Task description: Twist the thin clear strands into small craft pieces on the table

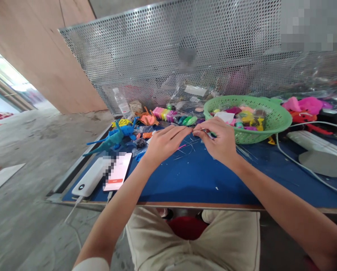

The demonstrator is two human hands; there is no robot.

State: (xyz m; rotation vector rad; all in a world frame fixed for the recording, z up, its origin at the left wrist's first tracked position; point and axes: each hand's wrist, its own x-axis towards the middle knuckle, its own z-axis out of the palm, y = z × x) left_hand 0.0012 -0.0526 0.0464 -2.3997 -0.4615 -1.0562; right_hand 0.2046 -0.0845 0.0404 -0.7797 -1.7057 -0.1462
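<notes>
My left hand (166, 142) and my right hand (219, 140) meet at their fingertips above the blue table. Between the right thumb and forefinger is a thin wire-like piece (203, 129), too small to make out fully. The left fingers are pressed together, and what they pinch is hidden. Below the hands lie several loose thin wires (191, 146) and a slim pink stick (182, 146). More fine wires (245, 152) lie to the right of my right hand. Close behind that hand stands a green plastic basket (278, 122) holding colourful pieces.
At the left are a white power bank (93, 176), a phone (119, 171) and blue dinosaur figures (116, 138). A plastic bottle (121, 103) stands behind, near colourful clay-like blocks (164, 113). A perforated metal panel (157, 49) rises at the back. A white cable (295, 162) crosses the right side.
</notes>
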